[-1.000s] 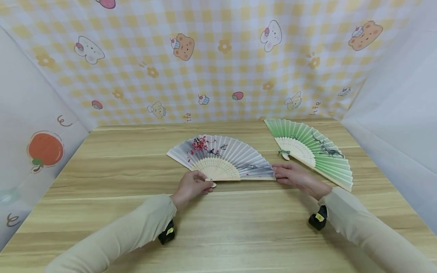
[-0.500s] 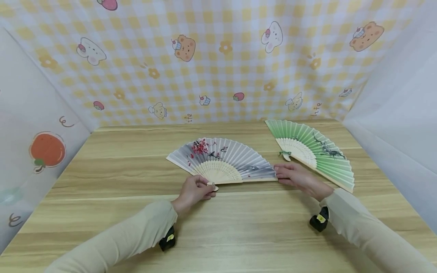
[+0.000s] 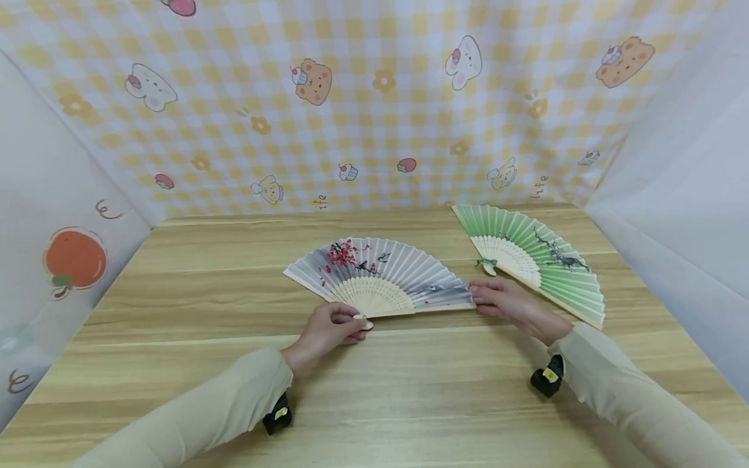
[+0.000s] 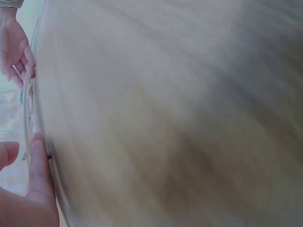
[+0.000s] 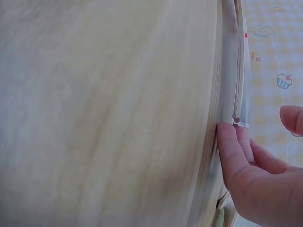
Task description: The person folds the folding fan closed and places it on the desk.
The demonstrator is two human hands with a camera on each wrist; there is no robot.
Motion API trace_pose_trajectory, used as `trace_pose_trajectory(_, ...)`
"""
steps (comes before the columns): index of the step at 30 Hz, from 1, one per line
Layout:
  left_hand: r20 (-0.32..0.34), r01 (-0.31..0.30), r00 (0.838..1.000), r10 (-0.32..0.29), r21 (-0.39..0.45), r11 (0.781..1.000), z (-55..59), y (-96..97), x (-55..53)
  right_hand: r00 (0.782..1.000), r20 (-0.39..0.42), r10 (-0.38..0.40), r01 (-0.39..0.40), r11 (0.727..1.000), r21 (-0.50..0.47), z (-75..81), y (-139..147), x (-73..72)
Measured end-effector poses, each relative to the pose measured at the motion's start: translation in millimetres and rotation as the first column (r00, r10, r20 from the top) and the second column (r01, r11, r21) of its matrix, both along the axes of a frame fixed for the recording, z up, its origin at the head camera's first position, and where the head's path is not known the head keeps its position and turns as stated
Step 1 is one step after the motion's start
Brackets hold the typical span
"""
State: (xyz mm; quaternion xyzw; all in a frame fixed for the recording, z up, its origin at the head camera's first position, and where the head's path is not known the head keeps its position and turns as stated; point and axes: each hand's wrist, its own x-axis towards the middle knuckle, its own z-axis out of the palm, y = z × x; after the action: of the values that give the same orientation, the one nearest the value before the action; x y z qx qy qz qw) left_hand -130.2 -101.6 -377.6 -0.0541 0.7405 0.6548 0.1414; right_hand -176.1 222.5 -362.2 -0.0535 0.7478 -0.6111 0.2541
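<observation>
A spread grey folding fan (image 3: pixel 374 286) with red blossoms and pale ribs lies on the wooden table. At its pivot end, my left hand (image 3: pixel 322 331) touches the handle tip with the fingers. In the left wrist view, the left fingers (image 4: pixel 41 175) reach along the fan's edge, and the thumb seems apart from it. My right hand (image 3: pixel 515 309) touches the fan's right corner. In the right wrist view, the right fingers (image 5: pixel 232 151) extend against the fan's end (image 5: pixel 241 94), with the thumb lifted away.
A spread green folding fan (image 3: pixel 532 257) with a branch design lies to the right, close behind the right hand. A yellow checked cloth (image 3: pixel 374 117) hangs behind the table (image 3: pixel 193 292). White sheets stand along both sides.
Over the past second, the grey fan's pivot end shifts slightly toward the near edge along with the left hand. The right hand keeps nearly the same place. The green fan stays put.
</observation>
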Motion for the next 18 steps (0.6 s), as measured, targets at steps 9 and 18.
trace_pose_trajectory(9,-0.076,0.069,0.993,-0.085,-0.194,0.979,13.5,-25.3,-9.8,0.999,0.007,-0.041,0.041,0.998,0.054,-1.1,-1,-1.6)
trace_pose_trajectory(18,-0.236,0.093,0.954,-0.185,-0.352,0.931,14.9,-53.9,-41.3,0.998,-0.006,-0.065,0.065,0.994,0.083,-2.3,-3,-2.8)
